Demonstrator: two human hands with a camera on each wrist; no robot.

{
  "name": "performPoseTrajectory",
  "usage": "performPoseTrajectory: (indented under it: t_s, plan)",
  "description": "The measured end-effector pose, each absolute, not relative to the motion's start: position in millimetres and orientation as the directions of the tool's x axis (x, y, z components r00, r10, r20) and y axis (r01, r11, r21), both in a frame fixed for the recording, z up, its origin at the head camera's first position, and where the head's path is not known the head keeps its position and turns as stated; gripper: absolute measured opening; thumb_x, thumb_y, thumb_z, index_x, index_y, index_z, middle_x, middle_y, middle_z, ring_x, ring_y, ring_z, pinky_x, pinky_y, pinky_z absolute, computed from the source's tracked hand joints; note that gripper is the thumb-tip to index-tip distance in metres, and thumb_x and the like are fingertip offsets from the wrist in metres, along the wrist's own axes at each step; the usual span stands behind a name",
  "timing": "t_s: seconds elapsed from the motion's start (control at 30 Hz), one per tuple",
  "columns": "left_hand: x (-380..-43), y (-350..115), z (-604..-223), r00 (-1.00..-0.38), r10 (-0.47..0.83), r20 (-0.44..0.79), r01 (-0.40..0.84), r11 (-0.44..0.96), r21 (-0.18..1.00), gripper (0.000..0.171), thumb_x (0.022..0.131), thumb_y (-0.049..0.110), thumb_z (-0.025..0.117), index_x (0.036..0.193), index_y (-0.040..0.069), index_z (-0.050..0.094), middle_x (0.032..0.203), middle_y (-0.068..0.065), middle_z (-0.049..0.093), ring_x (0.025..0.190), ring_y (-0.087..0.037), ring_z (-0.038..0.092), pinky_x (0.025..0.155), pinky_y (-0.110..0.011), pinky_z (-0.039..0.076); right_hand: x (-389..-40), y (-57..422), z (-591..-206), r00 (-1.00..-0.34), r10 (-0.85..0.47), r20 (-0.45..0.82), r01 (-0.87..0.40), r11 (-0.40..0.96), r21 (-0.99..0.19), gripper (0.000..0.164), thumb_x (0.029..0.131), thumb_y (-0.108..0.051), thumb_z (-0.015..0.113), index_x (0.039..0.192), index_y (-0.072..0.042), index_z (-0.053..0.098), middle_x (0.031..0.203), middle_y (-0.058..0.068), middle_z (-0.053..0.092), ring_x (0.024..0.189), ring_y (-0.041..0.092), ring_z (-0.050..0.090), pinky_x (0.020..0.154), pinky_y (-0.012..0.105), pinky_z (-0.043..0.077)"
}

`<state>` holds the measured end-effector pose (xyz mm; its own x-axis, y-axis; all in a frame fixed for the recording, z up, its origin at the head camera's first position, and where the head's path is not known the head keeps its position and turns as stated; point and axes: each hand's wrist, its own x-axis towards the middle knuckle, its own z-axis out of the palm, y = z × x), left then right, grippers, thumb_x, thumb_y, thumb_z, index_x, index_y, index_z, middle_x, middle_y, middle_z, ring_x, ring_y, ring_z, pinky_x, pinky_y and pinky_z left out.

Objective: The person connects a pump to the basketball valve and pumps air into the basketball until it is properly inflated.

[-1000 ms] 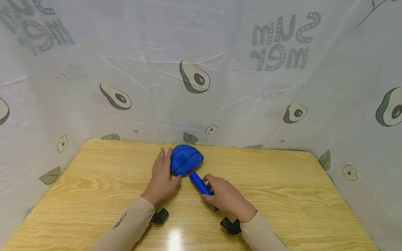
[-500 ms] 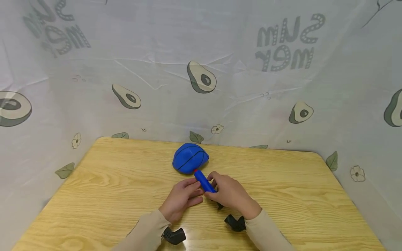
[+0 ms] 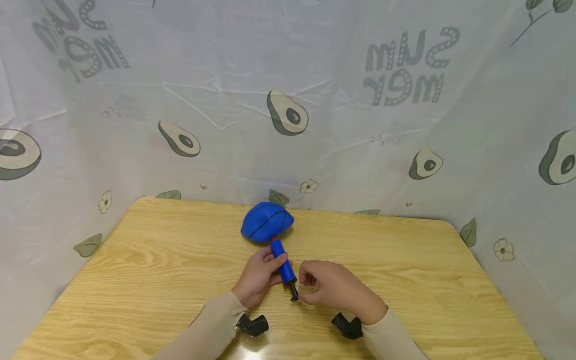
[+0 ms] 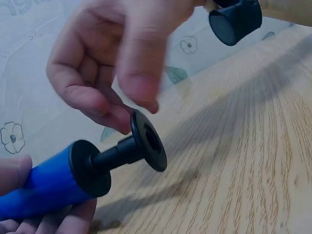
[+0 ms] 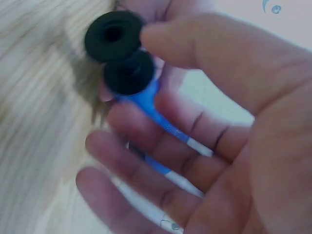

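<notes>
In the head view my left hand [image 3: 254,277] grips the barrel of a blue hand pump [image 3: 280,250], thumb on top. The pump's red tip points at a half-deflated blue ball [image 3: 266,222] with black seam lines, and meets its near edge. Out of the barrel's other end comes the black plunger, ending in a round flange [image 4: 151,144] in the left wrist view. Beside that flange is my right hand [image 3: 339,287], fingers loosely bent and holding nothing. The right wrist view shows the right thumb tip right at the flange rim.
Both hands are over a wood-grain table [image 3: 180,250]. Behind it hangs a pale curtain [image 3: 225,150] printed with avocados and lettering. A black wrist device [image 3: 253,325] sticks out beside the left wrist, and a similar black device [image 3: 348,326] beside the right.
My left hand left the ball, came to the pump and took hold of its barrel. The right hand let go of the pump and moved toward the plunger end, now visible.
</notes>
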<state>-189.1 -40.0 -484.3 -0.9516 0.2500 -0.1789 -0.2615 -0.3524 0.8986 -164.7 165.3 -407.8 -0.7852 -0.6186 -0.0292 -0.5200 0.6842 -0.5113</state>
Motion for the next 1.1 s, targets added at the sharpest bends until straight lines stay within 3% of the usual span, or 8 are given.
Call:
performPoseTrajectory:
  t_s: [0.2, 0.43, 0.83, 1.1]
  plan:
    - [-193.6, -41.8, -486.4, -0.948, 0.276, -0.158, -0.252, -0.347, 0.903, 0.059, 0.11, 0.018, 0.055, 0.153, -0.011, 0.027, 0.139, -0.028, 0.052, 0.121, -0.03, 0.063, 0.095, -0.039, 0.057, -167.3, 166.2, -416.7, -0.691, -0.723, -0.01, -0.624, 0.603, -0.498, 0.022, 0.091, -0.012, 0.081, 0.091, -0.02, 0.06, 0.086, -0.011, 0.059, 0.074, 0.002, 0.051, 0.069, 0.021, 0.046]
    - [-200.2, -45.6, -485.7, -0.936, 0.328, -0.128, -0.247, -0.353, 0.902, 0.054, 0.112, 0.016, 0.047, 0.155, -0.004, 0.022, 0.145, -0.031, 0.049, 0.127, -0.034, 0.061, 0.1, -0.042, 0.055, -171.3, 166.3, -419.6, -0.701, -0.713, 0.02, -0.64, 0.616, -0.459, 0.021, 0.091, -0.014, 0.081, 0.092, -0.02, 0.062, 0.087, -0.013, 0.06, 0.075, 0.001, 0.054, 0.068, 0.02, 0.047]
    - [-205.4, -49.6, -493.4, -0.905, 0.417, -0.082, -0.259, -0.389, 0.884, 0.057, 0.112, 0.02, 0.049, 0.155, -0.007, 0.023, 0.148, -0.03, 0.045, 0.129, -0.029, 0.059, 0.104, -0.04, 0.052, -172.0, 170.7, -421.4, -0.685, -0.726, 0.059, -0.672, 0.599, -0.436, 0.024, 0.089, -0.014, 0.083, 0.086, -0.022, 0.061, 0.083, -0.014, 0.056, 0.068, -0.002, 0.046, 0.062, 0.018, 0.042]
    - [-209.0, -52.5, -496.1, -0.9, 0.431, -0.062, -0.262, -0.421, 0.868, 0.06, 0.111, 0.02, 0.05, 0.157, -0.004, 0.019, 0.149, -0.029, 0.043, 0.131, -0.029, 0.057, 0.104, -0.04, 0.052, -171.9, 170.6, -419.6, -0.647, -0.762, -0.04, -0.646, 0.575, -0.502, 0.026, 0.087, -0.012, 0.084, 0.079, -0.024, 0.062, 0.076, -0.019, 0.055, 0.067, -0.004, 0.05, 0.063, 0.017, 0.046]
